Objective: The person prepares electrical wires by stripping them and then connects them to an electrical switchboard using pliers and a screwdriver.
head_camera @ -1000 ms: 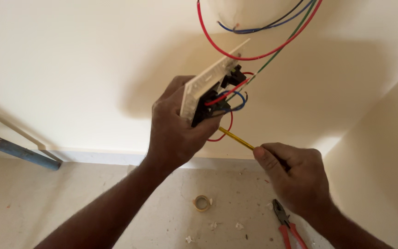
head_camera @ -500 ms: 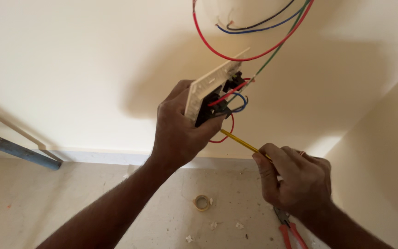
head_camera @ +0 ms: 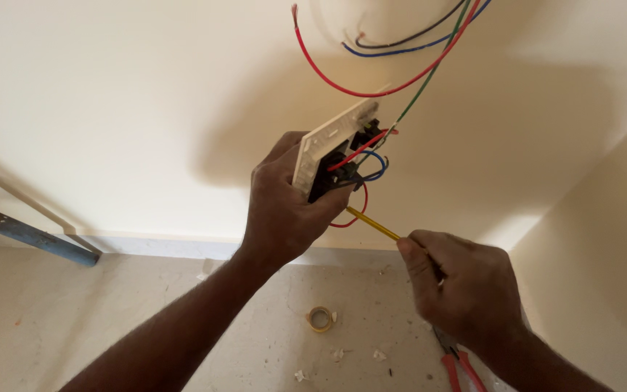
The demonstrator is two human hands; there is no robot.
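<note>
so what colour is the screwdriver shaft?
Yellow, on the screwdriver in the right hand; head view.

No package, label, sign or screen shows anywhere in this view
</note>
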